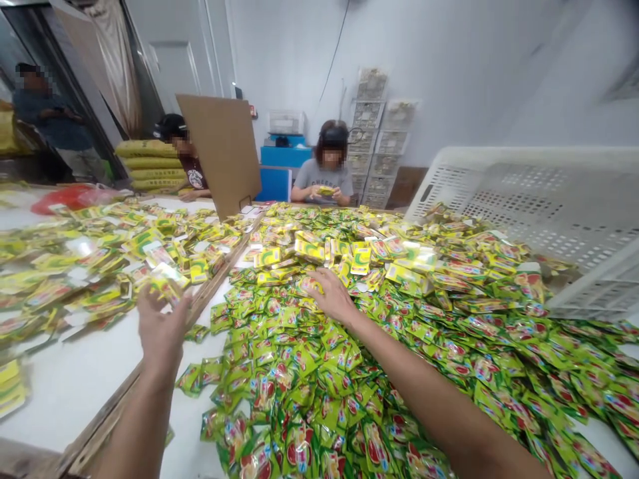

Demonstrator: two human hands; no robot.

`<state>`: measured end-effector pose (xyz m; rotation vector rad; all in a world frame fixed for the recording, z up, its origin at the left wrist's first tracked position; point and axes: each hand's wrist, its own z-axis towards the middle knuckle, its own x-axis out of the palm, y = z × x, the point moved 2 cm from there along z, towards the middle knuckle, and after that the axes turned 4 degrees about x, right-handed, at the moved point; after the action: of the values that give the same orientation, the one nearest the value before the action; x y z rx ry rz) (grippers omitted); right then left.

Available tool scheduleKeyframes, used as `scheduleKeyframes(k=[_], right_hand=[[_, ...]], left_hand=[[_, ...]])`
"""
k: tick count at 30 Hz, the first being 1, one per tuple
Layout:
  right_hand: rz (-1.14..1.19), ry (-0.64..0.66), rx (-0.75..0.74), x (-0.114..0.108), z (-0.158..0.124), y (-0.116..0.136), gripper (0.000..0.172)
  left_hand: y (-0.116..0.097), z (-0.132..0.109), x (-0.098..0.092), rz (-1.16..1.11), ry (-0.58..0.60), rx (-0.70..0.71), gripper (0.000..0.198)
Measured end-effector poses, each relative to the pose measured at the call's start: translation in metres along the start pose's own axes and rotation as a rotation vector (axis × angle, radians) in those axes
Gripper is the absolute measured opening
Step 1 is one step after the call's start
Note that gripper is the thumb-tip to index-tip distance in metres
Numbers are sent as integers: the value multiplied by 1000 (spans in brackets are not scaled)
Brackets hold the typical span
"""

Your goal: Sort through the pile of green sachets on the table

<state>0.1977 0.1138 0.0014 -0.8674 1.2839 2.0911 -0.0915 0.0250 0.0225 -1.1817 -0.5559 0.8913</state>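
My left hand is raised over the left part of the table, its thumb and fingers curved around a small yellow box; motion blurs the grip. Out in the middle, my right hand reaches with spread fingers onto the near edge of a heap of yellow boxes, touching the ones there. Below that hand spreads a thick layer of shiny green sachets with red and white prints. Many more yellow boxes lie loosely piled left of the wooden strip.
A wooden strip divides the white tabletop. At right a white perforated crate lies tipped beside the heap. A cardboard sheet stands upright at the back. Across the table a person holds a yellow box; two others are at left.
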Motion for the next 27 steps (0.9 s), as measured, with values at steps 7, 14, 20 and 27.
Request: scheduleKeyframes(k=[7,14,20,27], right_hand=[[-115,-154,331,-13,22,-59,7],[394,91,331,2,-45,-8,24],[-227,367,225,28,-16,-13,44],[-190,351,215,29,6,-40,24]], left_hand=[[16,-69,38,-229,460,-355,40],[18,-144,75,-595,682,-770,35],[30,-119,53,-572,530,-736,53],[51,-110,18,-447,560,-680,51]])
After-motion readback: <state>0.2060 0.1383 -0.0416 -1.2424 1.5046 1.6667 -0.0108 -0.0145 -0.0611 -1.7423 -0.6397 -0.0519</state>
